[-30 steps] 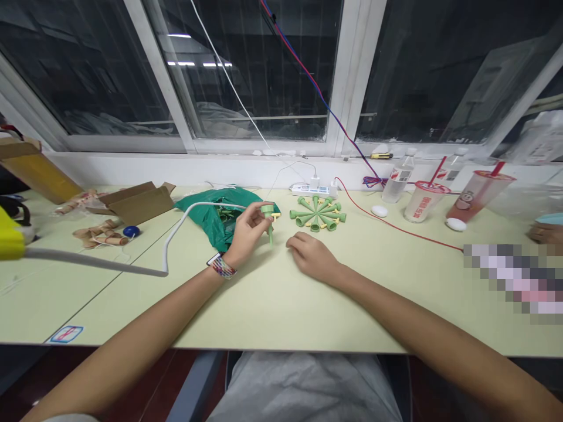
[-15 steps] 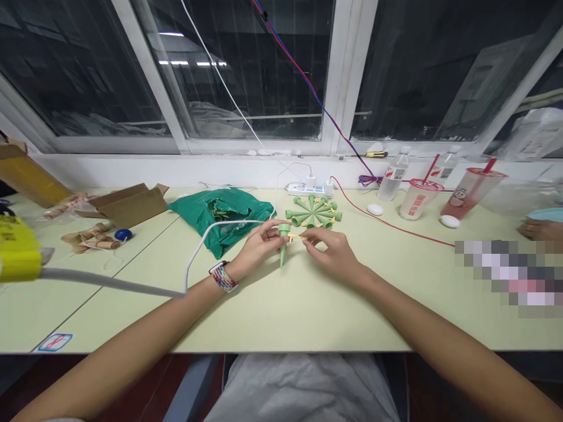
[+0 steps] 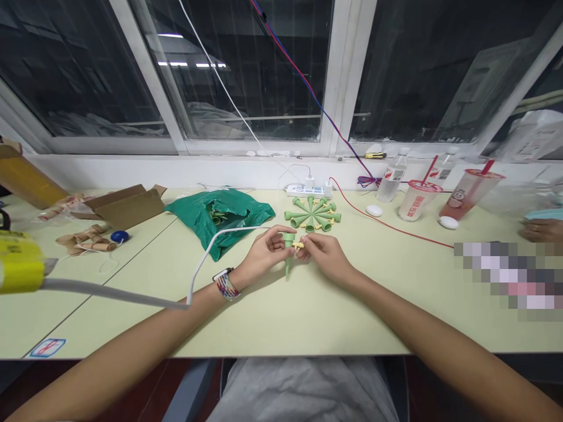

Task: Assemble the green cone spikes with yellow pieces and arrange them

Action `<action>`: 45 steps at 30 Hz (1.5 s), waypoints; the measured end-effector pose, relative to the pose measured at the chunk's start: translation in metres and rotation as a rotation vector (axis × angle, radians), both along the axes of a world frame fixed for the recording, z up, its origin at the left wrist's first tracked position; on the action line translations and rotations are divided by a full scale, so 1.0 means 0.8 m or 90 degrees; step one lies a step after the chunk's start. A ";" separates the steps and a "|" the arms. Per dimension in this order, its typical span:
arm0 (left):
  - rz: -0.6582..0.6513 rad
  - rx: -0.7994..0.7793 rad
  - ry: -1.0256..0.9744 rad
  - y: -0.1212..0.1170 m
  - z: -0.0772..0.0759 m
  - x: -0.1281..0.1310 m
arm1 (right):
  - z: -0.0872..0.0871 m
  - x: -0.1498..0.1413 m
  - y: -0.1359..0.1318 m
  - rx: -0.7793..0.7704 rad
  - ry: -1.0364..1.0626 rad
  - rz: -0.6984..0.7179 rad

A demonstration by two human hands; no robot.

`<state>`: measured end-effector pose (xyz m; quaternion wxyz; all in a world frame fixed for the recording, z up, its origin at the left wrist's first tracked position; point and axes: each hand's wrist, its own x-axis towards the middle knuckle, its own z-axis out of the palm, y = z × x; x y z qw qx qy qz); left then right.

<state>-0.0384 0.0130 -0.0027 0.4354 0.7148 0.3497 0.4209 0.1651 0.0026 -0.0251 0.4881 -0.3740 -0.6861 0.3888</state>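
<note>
My left hand [image 3: 260,255] is closed around a green plant watering spike [image 3: 288,238], held upright with its wide cup at the top and its point down, just above the table. From the spike's side sticks out a small yellow valve [image 3: 298,245]. The thumb and fingertips of my right hand [image 3: 329,257] pinch that valve. Behind my hands, several similar green spikes [image 3: 309,223] with yellow valves lie in a ring, points inward. A torn green plastic bag [image 3: 206,225] left of them has more green pieces inside.
A white cable [image 3: 200,258] crosses above my left forearm. At left are an open cardboard box [image 3: 127,208] and a blue ball [image 3: 119,236]. A power strip [image 3: 303,190] stands behind the ring; drink cups [image 3: 417,202] and bottles are at right. Another person's hand [image 3: 543,230] shows at the right edge.
Both hands and the spike have shifted slightly nearer to me. My right hand has moved in closer to the spike, its fingers now nearer the valve's base.
</note>
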 end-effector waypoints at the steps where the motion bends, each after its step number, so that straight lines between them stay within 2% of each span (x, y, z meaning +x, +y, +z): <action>1: 0.000 0.004 0.002 0.000 0.000 0.000 | 0.000 0.000 0.001 -0.020 0.017 0.007; 4: 0.001 0.012 -0.006 0.002 -0.001 -0.001 | 0.005 0.004 0.001 -0.037 0.045 0.010; 9: 0.008 0.005 -0.013 0.004 -0.003 -0.003 | 0.010 0.009 0.001 0.006 0.003 0.001; 13: 0.013 0.001 -0.025 0.002 -0.001 -0.002 | 0.005 0.008 0.004 -0.122 0.024 0.051; 15: 0.013 -0.002 -0.028 0.003 -0.001 -0.002 | 0.005 0.008 0.004 -0.145 0.028 0.049; 19: -0.002 -0.017 -0.034 0.005 -0.001 -0.003 | 0.009 0.009 0.001 -0.051 0.011 0.004; 21: -0.014 -0.029 -0.024 0.006 -0.001 -0.003 | 0.010 0.008 0.001 -0.038 -0.002 -0.002; 25: -0.027 -0.052 -0.013 0.004 0.002 -0.002 | 0.005 0.006 0.003 -0.206 0.002 0.048; 26: -0.025 -0.054 -0.017 0.004 0.002 -0.002 | 0.003 0.006 0.003 -0.217 0.000 0.048; 30: -0.017 -0.044 -0.024 0.001 0.003 -0.003 | 0.000 0.002 -0.003 -0.096 0.019 0.005; 32: -0.024 -0.040 -0.019 0.000 0.003 -0.004 | 0.001 0.000 -0.007 -0.068 0.018 0.007; 41: -0.037 -0.067 -0.005 -0.004 0.005 -0.003 | 0.000 -0.004 -0.006 -0.111 -0.018 0.042; 45: -0.089 -0.154 -0.066 -0.004 0.005 -0.003 | 0.004 0.000 -0.012 0.082 -0.148 -0.003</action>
